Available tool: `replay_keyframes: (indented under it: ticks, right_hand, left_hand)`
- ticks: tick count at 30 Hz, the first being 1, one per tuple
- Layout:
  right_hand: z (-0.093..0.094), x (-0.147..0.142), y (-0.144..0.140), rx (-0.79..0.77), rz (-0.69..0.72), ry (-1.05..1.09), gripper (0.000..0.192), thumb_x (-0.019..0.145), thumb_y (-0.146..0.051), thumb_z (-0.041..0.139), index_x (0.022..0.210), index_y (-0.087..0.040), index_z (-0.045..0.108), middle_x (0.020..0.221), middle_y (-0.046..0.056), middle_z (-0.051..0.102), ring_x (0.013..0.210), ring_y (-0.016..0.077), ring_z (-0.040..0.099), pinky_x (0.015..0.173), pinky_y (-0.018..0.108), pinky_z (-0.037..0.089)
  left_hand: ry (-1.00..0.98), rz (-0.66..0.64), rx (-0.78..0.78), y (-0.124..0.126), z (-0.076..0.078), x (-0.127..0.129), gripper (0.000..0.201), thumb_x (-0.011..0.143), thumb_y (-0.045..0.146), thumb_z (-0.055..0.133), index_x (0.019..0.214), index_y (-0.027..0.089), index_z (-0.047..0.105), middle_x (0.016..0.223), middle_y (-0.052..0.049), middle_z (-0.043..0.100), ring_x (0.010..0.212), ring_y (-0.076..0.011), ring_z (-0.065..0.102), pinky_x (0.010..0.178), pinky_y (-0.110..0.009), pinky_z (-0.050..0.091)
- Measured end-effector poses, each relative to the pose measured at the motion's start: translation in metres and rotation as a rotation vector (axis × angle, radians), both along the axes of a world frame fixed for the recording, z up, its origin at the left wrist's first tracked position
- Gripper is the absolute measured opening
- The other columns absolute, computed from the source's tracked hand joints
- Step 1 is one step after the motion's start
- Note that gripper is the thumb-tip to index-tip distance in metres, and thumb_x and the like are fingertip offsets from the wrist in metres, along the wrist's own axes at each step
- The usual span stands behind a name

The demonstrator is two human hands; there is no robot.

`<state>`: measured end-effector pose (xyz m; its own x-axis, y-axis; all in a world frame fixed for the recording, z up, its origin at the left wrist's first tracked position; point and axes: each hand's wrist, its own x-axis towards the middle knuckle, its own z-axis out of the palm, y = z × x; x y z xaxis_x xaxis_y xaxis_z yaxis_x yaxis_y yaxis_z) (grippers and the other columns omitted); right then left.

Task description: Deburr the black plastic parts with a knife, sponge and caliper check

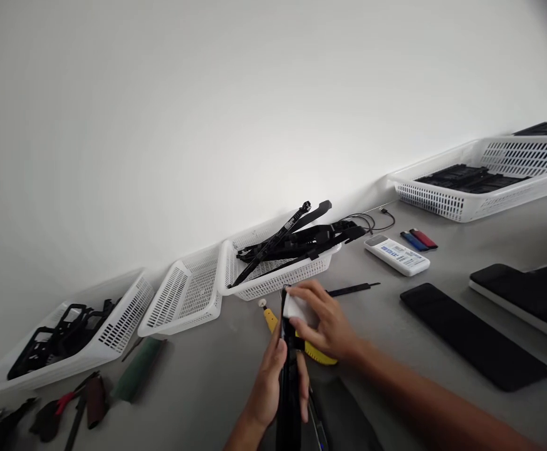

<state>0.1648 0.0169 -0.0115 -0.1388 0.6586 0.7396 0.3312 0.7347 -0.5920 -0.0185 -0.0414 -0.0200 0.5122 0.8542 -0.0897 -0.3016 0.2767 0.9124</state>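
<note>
My left hand (264,385) is wrapped around a long black plastic part (289,401), which points away from me. At the far end of that part, my right hand (332,322) pinches a white piece of cloth or paper (299,308) against its side. Just beyond my hands lies a yellow-handled tool (270,318) with a pale round tip. A curved yellow thing (319,355) shows partly beneath my right hand; its kind is hidden. A thin black tool (351,290) rests on the grey table (198,388) behind my right hand.
A white basket (292,275) holds long black parts; another white basket (182,300) stands beside it. Black parts fill baskets at left (113,341) and right (470,203). Nearby are a white device (398,255), blue (414,241) and red (425,238) lighter-like items, a black panel (475,335) and a green roll (139,369).
</note>
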Motion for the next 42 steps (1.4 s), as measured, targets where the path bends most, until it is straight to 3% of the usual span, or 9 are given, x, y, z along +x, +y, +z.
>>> replay_keyframes:
  ticks: [3,7,12,17,24,28,30,36,42]
  right_hand:
    - [0.001,0.004,0.002,-0.036,-0.103,0.058,0.041,0.099,-0.031,0.062,0.14,-0.027,0.058,0.126,0.013,0.059,0.112,0.0293,0.066,0.088,0.042,0.06]
    - [0.003,0.003,0.001,-0.034,0.042,0.045,0.043,0.096,-0.033,0.064,0.138,-0.027,0.059,0.127,0.012,0.06,0.112,0.029,0.066,0.092,0.043,0.06]
    - [0.002,0.005,0.005,-0.111,-0.065,0.113,0.036,0.101,-0.035,0.061,0.136,-0.027,0.058,0.13,0.012,0.061,0.118,0.0305,0.065,0.099,0.046,0.057]
    - [-0.001,0.007,0.007,-0.11,0.081,0.065,0.039,0.103,-0.041,0.064,0.139,-0.028,0.059,0.128,0.011,0.066,0.116,0.0289,0.067,0.098,0.043,0.057]
    - [-0.003,0.005,0.006,-0.131,0.011,0.099,0.041,0.107,-0.046,0.056,0.145,-0.029,0.055,0.137,0.011,0.065,0.126,0.0298,0.065,0.105,0.046,0.055]
    - [0.006,-0.002,-0.005,-0.042,0.142,-0.044,0.039,0.11,-0.046,0.05,0.146,-0.031,0.054,0.156,0.01,0.055,0.145,0.0306,0.049,0.119,0.053,0.045]
    - [0.007,-0.001,-0.005,-0.026,0.157,-0.087,0.043,0.108,-0.05,0.054,0.146,-0.031,0.053,0.159,0.01,0.053,0.149,0.0319,0.043,0.123,0.056,0.041]
    - [0.002,0.009,0.008,-0.076,0.108,-0.148,0.05,0.113,-0.046,0.045,0.161,-0.034,0.042,0.166,0.008,0.046,0.156,0.0289,0.036,0.128,0.057,0.036]
    - [0.01,-0.004,-0.006,-0.16,0.264,-0.132,0.046,0.112,-0.052,0.043,0.152,-0.031,0.051,0.173,0.008,0.036,0.162,0.0284,0.025,0.129,0.057,0.033]
  left_hand:
    - [0.047,-0.032,0.005,-0.007,-0.002,0.004,0.075,0.113,0.052,0.037,0.173,0.03,-0.001,0.067,0.004,0.068,0.037,-0.0126,0.059,0.041,-0.02,0.051]
    - [0.097,-0.031,-0.006,-0.014,-0.002,0.008,0.09,0.109,0.051,0.049,0.172,0.031,-0.013,0.072,0.003,0.071,0.041,-0.0134,0.061,0.043,-0.021,0.054]
    - [0.107,-0.05,-0.034,-0.015,0.001,0.011,0.097,0.104,0.047,0.055,0.172,0.027,-0.011,0.067,0.004,0.068,0.039,-0.0141,0.058,0.041,-0.024,0.056]
    - [0.162,-0.021,-0.02,-0.012,-0.001,0.01,0.095,0.103,0.046,0.054,0.172,0.025,-0.009,0.064,0.005,0.067,0.038,-0.0143,0.057,0.039,-0.022,0.052]
    - [0.098,0.052,-0.013,-0.005,-0.003,0.013,0.076,0.106,0.061,0.041,0.169,0.023,0.023,0.061,0.005,0.065,0.033,-0.0124,0.053,0.035,-0.02,0.047]
    - [0.188,0.123,-0.024,-0.008,-0.005,0.023,0.067,0.104,0.07,0.043,0.125,0.011,0.066,0.052,0.004,0.057,0.031,-0.0129,0.051,0.032,-0.02,0.041]
    - [0.212,0.132,-0.016,-0.009,-0.003,0.024,0.065,0.101,0.072,0.047,0.115,0.011,0.066,0.052,0.003,0.057,0.031,-0.0132,0.051,0.031,-0.022,0.041]
    - [0.137,0.206,0.002,-0.007,0.008,0.018,0.08,0.099,0.071,0.052,0.159,0.025,0.029,0.061,0.009,0.062,0.031,-0.0134,0.052,0.035,-0.022,0.045]
    - [0.317,0.222,0.027,-0.01,0.011,0.024,0.066,0.099,0.072,0.054,0.134,0.015,0.056,0.067,0.003,0.065,0.04,-0.0129,0.058,0.043,-0.024,0.051]
